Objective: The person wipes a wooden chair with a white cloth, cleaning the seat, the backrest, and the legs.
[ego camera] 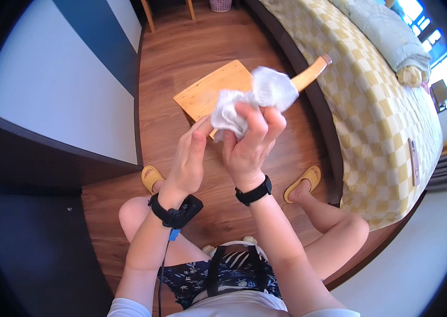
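Note:
My right hand [249, 148] grips a crumpled white cloth [273, 89], its upper part blurred. The cloth lies around a curved wooden piece [311, 74], whose far end sticks out to the upper right; the stretch under the cloth is hidden. Close on the left, my left hand [187, 158] has its palm turned inward and its thumb raised. Its fingertips pass behind the cloth's lower left edge, so whether they grip anything is hidden. Beyond both hands, a low wooden stool [213, 85] stands on the floor, partly covered by the cloth.
A bed with a checked yellow cover [350, 83] runs along the right, a folded quilt [385, 31] on it. White and blue cabinet panels [61, 79] line the left. Yellow slippers [304, 184] are on my feet. A pink basket [220, 5] stands at the far end of the wood floor [191, 43].

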### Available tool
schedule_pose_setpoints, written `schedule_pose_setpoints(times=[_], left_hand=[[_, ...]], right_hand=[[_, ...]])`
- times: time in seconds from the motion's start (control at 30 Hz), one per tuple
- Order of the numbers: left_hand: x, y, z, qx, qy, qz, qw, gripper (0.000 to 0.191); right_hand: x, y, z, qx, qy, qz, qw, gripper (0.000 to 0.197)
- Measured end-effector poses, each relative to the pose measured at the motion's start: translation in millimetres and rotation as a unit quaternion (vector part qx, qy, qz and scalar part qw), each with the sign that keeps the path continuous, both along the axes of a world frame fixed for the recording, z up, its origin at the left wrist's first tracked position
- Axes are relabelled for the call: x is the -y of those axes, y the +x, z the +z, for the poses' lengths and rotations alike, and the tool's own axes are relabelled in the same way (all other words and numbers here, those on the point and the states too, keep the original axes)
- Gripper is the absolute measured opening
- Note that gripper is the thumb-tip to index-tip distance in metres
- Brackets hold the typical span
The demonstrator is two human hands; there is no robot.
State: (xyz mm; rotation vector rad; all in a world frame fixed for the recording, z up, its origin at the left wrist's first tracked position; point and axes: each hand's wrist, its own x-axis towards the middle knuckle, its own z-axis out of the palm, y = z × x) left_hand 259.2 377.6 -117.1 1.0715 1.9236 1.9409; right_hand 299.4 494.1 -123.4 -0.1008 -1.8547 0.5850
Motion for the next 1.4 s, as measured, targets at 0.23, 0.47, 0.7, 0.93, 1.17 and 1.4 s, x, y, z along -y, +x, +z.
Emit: schedule_pose_setpoints(times=[0.23,0.47,0.7,0.93,1.17,1.4], left_hand=[[-3.4,-0.4,4.8,-0.018,-0.010,0.021,1.000,0.071],[-17.4,3.0,1.0,-0.046,-0.008,0.037,0.998,0.045],[-18.4,4.6,-6.9,-0.055,-0.047,0.066,0.995,0.043],[-25.7,11.7,-6.2,0.028,-0.027,0.094,0.995,0.043],[-29.9,9.1,-11.8,-0.014,-0.033,0.103,0.994,0.037],[-24.8,13.1,-16.1,-0.021,-0.056,0.133,0.989,0.046]], right_hand=[[6.7,3.1,-106.8,0.037,-0.055,-0.064,0.996,0.050],[10.1,16.8,-198.7,0.212,-0.192,-0.037,0.957,0.043],[18.9,15.6,-106.9,0.071,-0.279,0.019,0.958,0.041],[4.9,12.3,-68.0,0.056,-0.176,0.031,0.982,0.048],[-5.0,13.6,-109.3,0.018,-0.199,0.047,0.979,0.053],[-5.8,25.4,-173.3,0.165,-0.256,0.062,0.950,0.047]])
